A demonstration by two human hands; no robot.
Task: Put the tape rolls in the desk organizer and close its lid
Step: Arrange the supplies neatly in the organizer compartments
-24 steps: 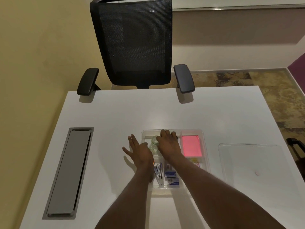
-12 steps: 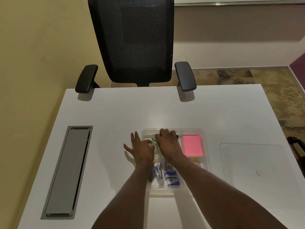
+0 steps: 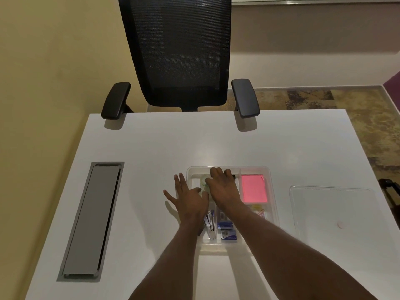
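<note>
The clear desk organizer sits at the table's middle, with no lid on it. My right hand lies palm-down over its back-left compartment, fingertips at the far rim. What is under the palm is hidden. A clear tape roll shows in that compartment, just left of my right hand. My left hand rests flat with fingers spread, on the table and over the organizer's left edge, holding nothing. The clear lid lies flat on the table to the right of the organizer.
The organizer also holds a pink note pad, pens, blue staple boxes and paper clips. A grey cable hatch is set into the table at the left. A black mesh chair stands behind the far edge.
Both hands stay almost where they were, the right over the back-left compartment and the left at the organizer's left edge. Only the view has shifted slightly.
</note>
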